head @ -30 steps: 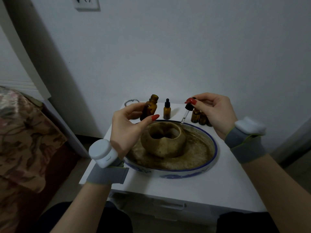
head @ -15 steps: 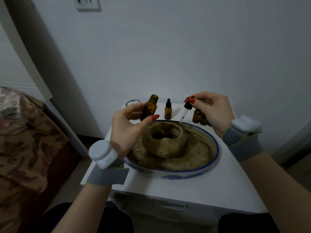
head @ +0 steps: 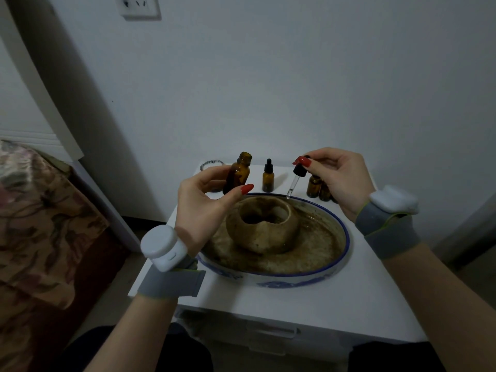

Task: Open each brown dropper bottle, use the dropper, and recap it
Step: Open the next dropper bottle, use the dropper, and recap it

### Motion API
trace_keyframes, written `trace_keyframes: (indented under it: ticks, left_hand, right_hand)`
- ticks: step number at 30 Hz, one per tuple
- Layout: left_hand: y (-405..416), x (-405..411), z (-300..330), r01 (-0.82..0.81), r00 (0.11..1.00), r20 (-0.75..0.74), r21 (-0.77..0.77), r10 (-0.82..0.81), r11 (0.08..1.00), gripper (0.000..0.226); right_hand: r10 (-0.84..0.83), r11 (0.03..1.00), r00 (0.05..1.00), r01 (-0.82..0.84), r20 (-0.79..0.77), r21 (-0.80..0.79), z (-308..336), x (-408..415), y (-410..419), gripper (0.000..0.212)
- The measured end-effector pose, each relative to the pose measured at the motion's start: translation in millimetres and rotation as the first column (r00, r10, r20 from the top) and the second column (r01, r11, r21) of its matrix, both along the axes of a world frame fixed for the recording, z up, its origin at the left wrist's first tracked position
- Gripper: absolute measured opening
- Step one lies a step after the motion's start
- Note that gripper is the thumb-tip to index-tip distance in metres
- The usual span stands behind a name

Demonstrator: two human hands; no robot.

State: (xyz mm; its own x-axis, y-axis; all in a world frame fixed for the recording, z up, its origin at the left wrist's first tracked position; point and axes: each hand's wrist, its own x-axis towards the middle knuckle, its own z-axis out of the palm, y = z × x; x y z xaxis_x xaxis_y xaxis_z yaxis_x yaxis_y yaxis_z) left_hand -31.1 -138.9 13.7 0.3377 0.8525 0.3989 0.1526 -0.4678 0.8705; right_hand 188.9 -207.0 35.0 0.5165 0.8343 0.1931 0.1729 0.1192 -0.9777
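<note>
Dropper (head: 295, 181) hangs tip-down from the right hand (head: 338, 181), whose thumb and forefinger pinch its black bulb, the glass tip just over the far rim of the dish (head: 346, 237). A second ago the tip pointed at the dish's far right; it has since drifted slightly left and stands more upright, with what looks like a drop at its end, so the squeeze seems underway and recapping comes next. The left hand (head: 204, 205) grips the open bottle (head: 237, 174), held tilted above the tabletop's far left, its neck free, much as before. A capped bottle (head: 267, 175) stands at the far edge between the hands; more bottles (head: 314, 187) cluster at the far right, partly hidden behind the right hand. A brown pot (head: 261, 226) sits in the dish, which fills the middle of the tabletop (head: 362, 304). A bead ring (head: 212, 163) lies at the far left corner. Nothing blocks the path from dropper to open neck, though the capped bottle stands close below it.
</note>
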Motion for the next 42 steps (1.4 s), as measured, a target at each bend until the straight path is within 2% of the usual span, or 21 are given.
trace_keyframes:
  ticks: [7, 12, 18, 25, 42]
  left_hand:
    - [0, -1, -1, -0.003, 1.000, 0.007, -0.004, 0.003, 1.000, 0.040]
    - [0, -1, -1, -0.004, 1.000, 0.014, -0.007, 0.004, 1.000, 0.041]
    - [-1, -1, 0, 0.000, 1.000, 0.025, -0.015, 0.000, 1.000, 0.040]
    - [0, -1, 1, -0.001, 1.000, 0.025, -0.004, 0.001, 1.000, 0.039]
    - [8, -2, -5, -0.002, 0.999, 0.037, -0.008, 0.002, 1.000, 0.041]
  right_hand:
    - [0.006, 1.000, 1.000, -0.006, 0.012, 0.004, 1, -1, -1, 0.006]
    - [0.001, 1.000, 1.000, -0.001, 0.023, -0.006, 2, -1, -2, 0.013]
    - [-0.009, 1.000, 0.999, 0.009, 0.038, 0.013, 2, -2, 1, 0.009]
    - [0.000, 0.999, 1.000, -0.001, 0.022, 0.040, 2, -4, 6, 0.013]
    - [0.017, 0.999, 0.998, -0.019, 0.056, 0.033, 2, -10, 13, 0.008]
